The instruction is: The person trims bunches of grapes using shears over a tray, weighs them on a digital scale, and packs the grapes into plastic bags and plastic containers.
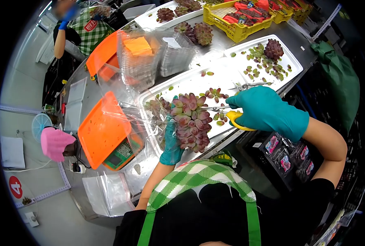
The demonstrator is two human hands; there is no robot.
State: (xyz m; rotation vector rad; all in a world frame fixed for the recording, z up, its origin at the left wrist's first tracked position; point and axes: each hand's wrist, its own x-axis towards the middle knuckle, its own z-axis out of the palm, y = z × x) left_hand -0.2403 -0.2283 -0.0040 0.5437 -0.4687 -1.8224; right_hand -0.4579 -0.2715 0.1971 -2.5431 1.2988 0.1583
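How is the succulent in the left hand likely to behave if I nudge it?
The succulent is probably fragile: loose leaves lie in the tray. It looks plump and dense, suggesting some weight for its size. Its lumpy, uneven outline makes wobbling likelier than smooth rolling.

Exposure OK overall, hard contrast. Light looks to come from above: upward faces bright, under-bench areas dark. White tray (227, 77) at centre to 1 o'clock close to clipping, little surface detail. Glints on plastic stacks (139, 63) at 11 and clear bag (107, 194) at 7–8. Soft sheen on the bench (218, 50) at 1. Crates (272, 158) at 4 sit in shadow; black shirt (219, 209) at 6 goes nearly flat. Plant (190, 123) and scissors (233, 117) reasonably sharp. Co-worker's head (65, 9) at 10–11 smeared out. Fisheye: wall (22, 88) bows at 9, corners vignette to black.
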